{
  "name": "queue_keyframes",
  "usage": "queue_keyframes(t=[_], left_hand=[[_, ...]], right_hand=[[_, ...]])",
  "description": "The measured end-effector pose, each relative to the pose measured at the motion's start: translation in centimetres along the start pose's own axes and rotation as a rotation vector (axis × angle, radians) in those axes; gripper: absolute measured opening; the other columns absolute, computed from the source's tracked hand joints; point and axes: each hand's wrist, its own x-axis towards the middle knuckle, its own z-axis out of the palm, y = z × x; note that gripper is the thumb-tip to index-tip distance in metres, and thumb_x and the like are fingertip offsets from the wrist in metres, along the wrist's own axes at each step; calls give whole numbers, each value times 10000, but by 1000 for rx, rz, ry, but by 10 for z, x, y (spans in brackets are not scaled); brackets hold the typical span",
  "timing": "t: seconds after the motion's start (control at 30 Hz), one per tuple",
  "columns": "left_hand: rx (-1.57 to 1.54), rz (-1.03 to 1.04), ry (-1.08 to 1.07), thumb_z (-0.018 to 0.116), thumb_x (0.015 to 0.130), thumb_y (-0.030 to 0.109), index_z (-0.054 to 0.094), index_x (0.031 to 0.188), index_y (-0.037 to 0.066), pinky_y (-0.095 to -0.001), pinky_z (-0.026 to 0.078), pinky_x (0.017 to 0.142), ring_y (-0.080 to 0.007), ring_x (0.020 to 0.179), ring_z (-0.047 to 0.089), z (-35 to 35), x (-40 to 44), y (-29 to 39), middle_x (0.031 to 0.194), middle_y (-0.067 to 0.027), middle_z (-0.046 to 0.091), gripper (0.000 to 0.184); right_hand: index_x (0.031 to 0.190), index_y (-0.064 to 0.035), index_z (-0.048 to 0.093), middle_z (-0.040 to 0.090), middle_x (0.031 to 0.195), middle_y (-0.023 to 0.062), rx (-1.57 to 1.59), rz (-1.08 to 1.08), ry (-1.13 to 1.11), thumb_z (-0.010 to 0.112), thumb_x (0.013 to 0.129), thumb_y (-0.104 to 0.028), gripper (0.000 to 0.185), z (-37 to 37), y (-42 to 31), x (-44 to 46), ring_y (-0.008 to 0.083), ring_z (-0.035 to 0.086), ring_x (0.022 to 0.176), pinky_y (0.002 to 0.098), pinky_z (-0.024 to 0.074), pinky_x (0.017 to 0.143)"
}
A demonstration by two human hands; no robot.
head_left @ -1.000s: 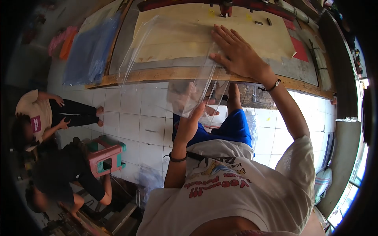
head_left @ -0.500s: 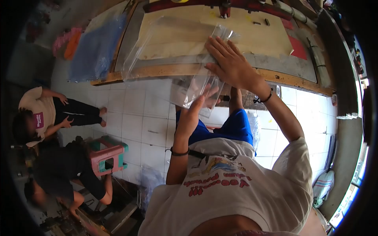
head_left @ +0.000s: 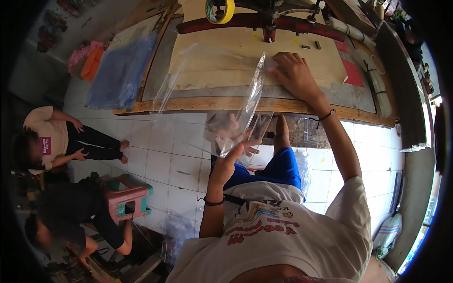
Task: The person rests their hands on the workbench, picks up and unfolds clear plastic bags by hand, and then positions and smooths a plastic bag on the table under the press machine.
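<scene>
A clear plastic sheet [head_left: 193, 94] hangs over the wooden front edge of the table [head_left: 283, 104], with a shiny fold running down its right side. My left hand [head_left: 229, 162] is closed on the lower part of the plastic, thumb on top and fingers partly seen through it. My right hand [head_left: 297, 75] rests at the upper right end of the fold, its fingers curled; whether it pinches the plastic is hard to tell. Under it lies a yellowish sheet [head_left: 217, 61] on the tabletop.
Behind the hands stand a red metal bar [head_left: 306, 29] and a yellow tape roll [head_left: 220, 10]. Blue plastic sheets [head_left: 120, 70] lie at the left. Two people [head_left: 49, 137] are at the lower left, near a pink and green stool [head_left: 126, 200].
My right hand's fingers, flat and stretched earlier, are now curled at the plastic's upper right. The view has shifted, showing more of the red bar and the tape roll.
</scene>
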Motion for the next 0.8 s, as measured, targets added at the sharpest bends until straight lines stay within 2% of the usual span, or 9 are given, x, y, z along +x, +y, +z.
queue_keyframes(t=[0.1, 0.2, 0.3, 0.4, 0.5, 0.6, 0.7, 0.8], left_hand=[[-1, 13, -16, 418, 1091, 324, 385, 1488, -40, -338, 517, 932, -233, 1074, 660, -6, -1, -10, 1287, -169, 660, 540], [23, 51, -54, 434, 1092, 300, 413, 1477, -19, -334, 503, 933, -208, 1054, 658, -7, -3, -13, 1259, -153, 677, 501], [144, 108, -74, 441, 1092, 293, 426, 1470, -8, -333, 507, 932, -199, 1058, 656, -16, -3, -25, 1262, -141, 678, 484], [207, 95, -137, 453, 1088, 304, 423, 1476, -9, -331, 506, 933, -196, 1072, 656, -21, -7, -22, 1257, -127, 683, 500], [153, 53, -170, 458, 1085, 309, 423, 1481, -10, -330, 515, 936, -197, 1089, 655, -19, -14, -20, 1244, -136, 685, 509], [76, -9, -162, 480, 1071, 338, 429, 1484, -6, -361, 482, 950, -234, 1057, 670, -16, -22, -25, 1265, -176, 677, 540], [-37, 9, -137, 513, 1048, 393, 469, 1443, -21, -369, 504, 917, -242, 1005, 686, -19, -27, -28, 1186, -180, 699, 574], [-275, 5, 173, 551, 1035, 367, 431, 1445, -48, -354, 539, 913, -234, 1051, 671, -21, -31, -34, 1219, -162, 669, 596]], right_hand=[[1214, -45, 584, 659, 1118, 129, 393, 37, 23, 688, 943, -353, 423, 3, 11, 0, 321, 641, 1084, 422, 498, 952], [1253, -47, 534, 670, 1068, 152, 612, -35, 42, 718, 934, -340, 471, 5, 19, -2, 275, 673, 1018, 378, 524, 880], [1330, -3, 502, 683, 1046, 154, 741, 85, -105, 710, 937, -399, 595, -10, 10, -5, 222, 667, 1027, 330, 512, 891], [1383, 51, 476, 693, 1051, 159, 759, 141, -242, 704, 934, -418, 688, -16, 17, 1, 206, 675, 998, 302, 503, 891], [1417, 80, 459, 697, 961, 132, 764, 125, -375, 693, 934, -442, 748, -20, 17, 5, 151, 656, 903, 294, 507, 810], [1325, 47, 544, 689, 845, 94, 632, 179, -432, 711, 928, -413, 630, -18, 17, 6, 127, 612, 767, 290, 484, 697], [1204, 10, 577, 663, 754, 61, 516, 249, -287, 729, 928, -357, 483, -21, 0, -9, 111, 562, 677, 290, 453, 626], [1103, -21, 560, 676, 743, 71, 556, 170, 22, 733, 932, -317, 383, -3, -12, -24, 107, 564, 656, 287, 455, 621]])
